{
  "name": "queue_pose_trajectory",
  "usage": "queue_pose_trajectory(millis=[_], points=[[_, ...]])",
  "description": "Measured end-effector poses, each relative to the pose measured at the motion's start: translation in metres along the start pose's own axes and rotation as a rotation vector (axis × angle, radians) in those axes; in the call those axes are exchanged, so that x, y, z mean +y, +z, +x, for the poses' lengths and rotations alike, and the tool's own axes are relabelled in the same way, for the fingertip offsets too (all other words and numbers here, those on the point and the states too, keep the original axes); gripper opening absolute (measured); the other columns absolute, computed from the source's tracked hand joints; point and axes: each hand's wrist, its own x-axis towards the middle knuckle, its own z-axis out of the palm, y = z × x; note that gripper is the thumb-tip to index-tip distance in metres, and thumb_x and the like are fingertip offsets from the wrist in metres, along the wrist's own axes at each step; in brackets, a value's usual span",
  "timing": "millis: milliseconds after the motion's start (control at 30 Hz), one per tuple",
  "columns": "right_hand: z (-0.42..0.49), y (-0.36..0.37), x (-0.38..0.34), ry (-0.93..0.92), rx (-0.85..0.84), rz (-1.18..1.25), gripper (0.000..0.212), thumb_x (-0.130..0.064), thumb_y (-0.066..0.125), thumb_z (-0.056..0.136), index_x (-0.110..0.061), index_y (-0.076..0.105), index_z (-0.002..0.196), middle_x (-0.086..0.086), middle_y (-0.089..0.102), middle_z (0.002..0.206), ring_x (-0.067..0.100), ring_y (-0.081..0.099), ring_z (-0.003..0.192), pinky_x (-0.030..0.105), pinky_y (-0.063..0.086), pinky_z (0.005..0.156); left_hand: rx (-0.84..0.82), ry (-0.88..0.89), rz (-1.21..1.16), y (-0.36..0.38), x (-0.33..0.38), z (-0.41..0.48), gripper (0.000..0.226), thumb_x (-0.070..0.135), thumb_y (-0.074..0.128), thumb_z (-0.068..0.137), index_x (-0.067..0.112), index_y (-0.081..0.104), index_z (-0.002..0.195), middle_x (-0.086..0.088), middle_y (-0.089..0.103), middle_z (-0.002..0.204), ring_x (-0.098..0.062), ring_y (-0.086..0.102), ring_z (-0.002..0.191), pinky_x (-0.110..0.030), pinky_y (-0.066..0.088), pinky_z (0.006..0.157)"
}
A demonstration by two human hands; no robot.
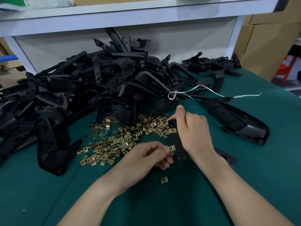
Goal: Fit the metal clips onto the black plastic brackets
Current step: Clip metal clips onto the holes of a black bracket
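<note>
- r hand (193, 129) clenched round upper part of a black bracket (177, 142), thumb up near its top end.
- fitted clip (172, 130) sits on bracket edge, just under the r fingertips.
- l hand (151, 155) pinches a metal clip (171, 148) btw thumb & forefinger, touching bracket's left edge, below the r grip.
- loose clip (164, 179) on green mat (48, 193), near side of l hand.
- clip heap (117, 141) just left of both grips; bracket pile (97, 79) beyond it.

left hand (151, 154): thumb-forefinger pinch | right hand (193, 128): fingers curled, thumb extended
</note>
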Motion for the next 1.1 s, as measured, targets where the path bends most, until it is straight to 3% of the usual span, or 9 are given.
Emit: queue_pose_trajectory(millis=[267,500,633,1100], points=[[-0.0006,-0.0016,-0.0019,-0.045,0.023,-0.027,0.065,-0.045,0.024,0.102,-0.018,0.078,0.079,0.000,0.073,0.069,0.023,0.067,0.069,0.042,0.052,0.071,0.015,0.000,0.027,0.0014,0.0009,-0.0001,0.022,0.019,0.052,0.102,0.010,0.070,0.094,-0.004,0.072,0.087,-0.014,0.065,0.081,-0.023,0.054,0.078],[-0.0002,-0.0011,0.0001,-0.020,0.033,0.020,0.055,-0.036,0.034,0.107,-0.017,0.079,0.080,0.000,0.074,0.072,0.023,0.068,0.071,0.043,0.052,0.072,0.013,0.023,0.008,0.0002,-0.0003,0.0000,0.022,0.029,0.057,0.098,0.015,0.074,0.095,-0.004,0.072,0.089,-0.014,0.065,0.082,-0.023,0.054,0.079],[0.0012,-0.0014,-0.0002,0.028,0.000,0.064,0.056,-0.038,0.034,0.106,-0.017,0.078,0.079,-0.002,0.074,0.072,0.019,0.068,0.071,0.040,0.051,0.074,0.001,0.044,-0.001,0.0000,-0.0004,-0.0005,0.022,0.034,0.058,0.097,0.022,0.076,0.095,-0.003,0.072,0.091,-0.014,0.065,0.084,-0.023,0.053,0.080],[-0.0019,-0.0026,-0.0058,0.024,-0.003,0.199,0.062,-0.047,0.028,0.102,-0.022,0.077,0.072,-0.007,0.073,0.068,0.007,0.068,0.071,0.036,0.052,0.077,-0.025,0.142,0.002,0.0006,-0.0009,-0.0023,0.024,0.034,0.055,0.097,0.018,0.073,0.095,-0.003,0.071,0.092,-0.014,0.064,0.085,-0.025,0.053,0.080]])
